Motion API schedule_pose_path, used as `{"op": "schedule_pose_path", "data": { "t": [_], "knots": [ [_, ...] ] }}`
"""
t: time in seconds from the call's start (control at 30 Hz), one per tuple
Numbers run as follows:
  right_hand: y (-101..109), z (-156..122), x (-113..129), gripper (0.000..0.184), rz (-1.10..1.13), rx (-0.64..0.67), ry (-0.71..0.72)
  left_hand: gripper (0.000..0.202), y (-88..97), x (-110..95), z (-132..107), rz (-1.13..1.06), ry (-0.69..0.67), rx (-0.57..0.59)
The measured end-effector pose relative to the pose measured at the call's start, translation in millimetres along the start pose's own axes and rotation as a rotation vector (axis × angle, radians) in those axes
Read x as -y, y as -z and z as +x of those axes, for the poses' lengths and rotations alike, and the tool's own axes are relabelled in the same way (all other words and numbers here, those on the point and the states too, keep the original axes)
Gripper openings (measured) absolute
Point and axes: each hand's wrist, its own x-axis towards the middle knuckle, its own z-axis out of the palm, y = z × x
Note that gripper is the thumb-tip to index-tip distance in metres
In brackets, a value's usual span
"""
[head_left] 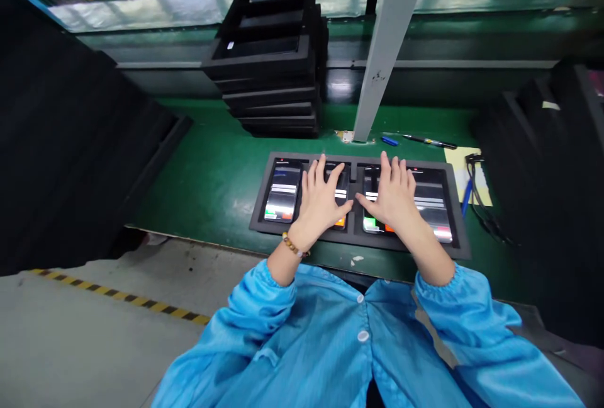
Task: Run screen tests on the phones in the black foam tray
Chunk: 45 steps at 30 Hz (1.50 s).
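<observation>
A black foam tray (356, 240) lies near the front edge of the green bench, holding several smartphones face up in its slots. At its left end a smartphone (283, 191) shows fully, with coloured labels at the bottom of its screen. Fingers spread, my left hand (321, 199) rests over the second phone (340, 194) and partly hides it. My right hand (391, 197), its fingers stretched out and thumb apart, lies over the phones in the right half, covering part of a phone (370, 191). The rightmost phone (434, 203) shows beside my right wrist.
Behind the tray stands a tall stack of black foam trays (278, 68). A grey post (389, 43) rises from the bench. Dark stacks (70, 137) flank the left, others (538, 194) the right. A pen (429, 141), blue cap (389, 141), yellow paper (460, 159) and black cable (479, 197) lie right.
</observation>
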Motion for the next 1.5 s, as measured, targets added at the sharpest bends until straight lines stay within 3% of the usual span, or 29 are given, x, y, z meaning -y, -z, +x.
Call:
{"op": "schedule_pose_path", "data": {
  "t": [0.13,0.27,0.37,0.43,0.53,0.63,0.8,0.87,0.93,1.03,1.17,1.3,1.4,1.5],
  "knots": [
    [10,4,-13,0.117,0.072,-0.045,-0.022,0.098,1.6,2,6,-0.034,0.047,-0.039],
    [34,4,-47,0.118,0.190,0.013,-0.055,0.099,24.6,21,7,-0.118,0.125,-0.063],
    [47,0,-69,0.117,0.248,0.052,-0.092,0.098,40.7,44,8,-0.157,0.089,-0.110],
    [48,-5,-74,0.113,0.253,0.065,-0.107,0.096,48.2,60,8,-0.179,0.050,-0.129],
    [41,-8,-62,0.108,0.221,0.053,-0.095,0.091,52.7,73,6,-0.206,0.028,-0.132],
    [26,-5,-36,0.104,0.153,-0.030,-0.028,0.087,46.2,60,4,-0.194,0.039,-0.129],
    [16,-4,-7,0.089,0.124,-0.097,0.115,0.087,19.6,11,4,-0.080,0.056,-0.098],
    [26,-19,-13,0.075,0.172,-0.108,0.127,0.082,15.8,2,1,-0.037,0.033,-0.082],
    [40,-47,-27,0.059,0.188,-0.147,0.096,0.075,21.7,6,-8,-0.022,0.039,-0.106],
    [58,-103,-53,0.043,0.150,-0.261,-0.003,0.060,43.2,31,-34,-0.021,0.067,-0.216],
    [58,-151,-66,0.038,0.097,-0.235,-0.027,0.034,63.5,70,-79,0.017,0.023,-0.319],
    [42,-142,-40,0.044,0.152,-0.210,0.064,0.028,60.0,91,-109,0.078,-0.004,-0.382],
    [32,-120,-8,0.052,0.224,-0.068,0.242,0.026,55.5,97,-122,0.116,0.058,-0.394],
    [25,-100,27,0.057,0.261,-0.044,0.313,0.026,55.3,101,-130,0.134,0.112,-0.397]
  ]
}}
